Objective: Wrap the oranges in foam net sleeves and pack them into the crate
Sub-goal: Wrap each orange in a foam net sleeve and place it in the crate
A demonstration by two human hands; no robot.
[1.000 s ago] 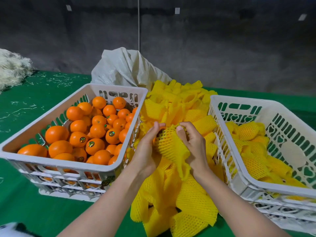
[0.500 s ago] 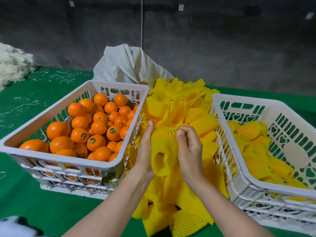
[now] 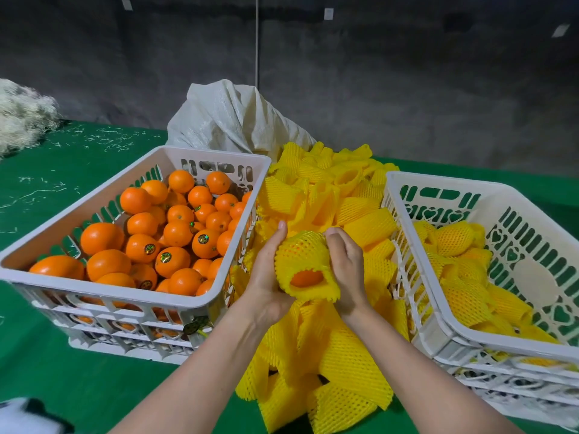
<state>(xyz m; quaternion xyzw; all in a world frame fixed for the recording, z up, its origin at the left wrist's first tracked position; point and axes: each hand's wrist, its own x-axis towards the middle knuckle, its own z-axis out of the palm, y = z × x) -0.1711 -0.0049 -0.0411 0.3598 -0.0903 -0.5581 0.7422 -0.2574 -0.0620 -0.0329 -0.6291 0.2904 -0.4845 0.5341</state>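
left hand point(image 3: 266, 277) curled round netted orange point(image 3: 306, 278), right hand point(image 3: 346, 264) pinched foam sleeve point(image 3: 300, 253) top, likely seating it; crate point(image 3: 454, 182) close right.

Wall: rough grey concrete point(image 3: 407, 89), dim, well beyond the left hand point(image 3: 266, 277); small pale tags point(image 3: 328, 14) high up.
Cord: thin pale line point(image 3: 257, 42) running vertically down the wall.
Table: green cloth point(image 3: 78, 371) spreading left of that hand.
Far left: pale fibre heap point(image 3: 22, 114), loose strands point(image 3: 109, 139) strewn nearby.
Sack: white woven sack point(image 3: 232, 120), slumped beyond the hand.
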